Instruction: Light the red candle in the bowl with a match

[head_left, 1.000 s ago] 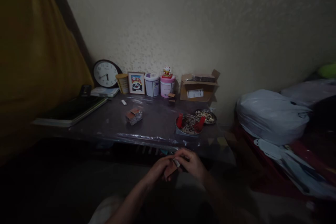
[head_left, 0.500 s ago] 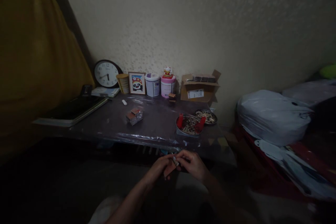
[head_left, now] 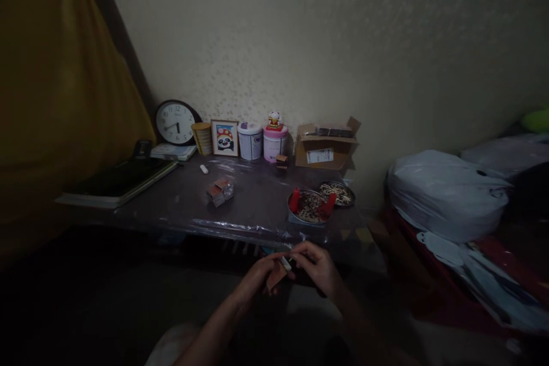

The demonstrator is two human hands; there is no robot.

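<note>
Matchbox point(head_left: 275, 281) sits tilted in your left hand point(head_left: 259, 275), in front of the near edge of the bench point(head_left: 257, 211), pale inner tray point(head_left: 285, 263) partly exposed. Left fingers curled closed around it; right hand point(head_left: 316, 266) has its fingers pinched together at the tray, on what looks like a thin pale stick point(head_left: 290, 259). Risk, judged: more tilt could spill the tray short of the bench; a loose pinch could drop the stick.
</note>
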